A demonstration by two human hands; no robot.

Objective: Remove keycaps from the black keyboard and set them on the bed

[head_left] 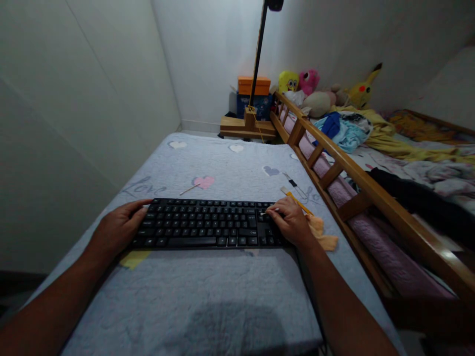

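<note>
Black plastic keys fill the middle of the view: the keyboard lies flat on a pale blue-grey quilted cover, its long side running left to right. The left hand grasps its left end, thumb and forefinger at the far corner. The right hand is over the other end, thumb and fingertips pinched on a thin white stick — probably a cotton swab, though it is small and dim — with its tip at the right-hand keys. Beyond the keyboard, a second swab lies partly across a printed pink heart. An orange cloth and a yellow-handled tool lie beside the right hand — a wooden rail stands farther right.
</note>
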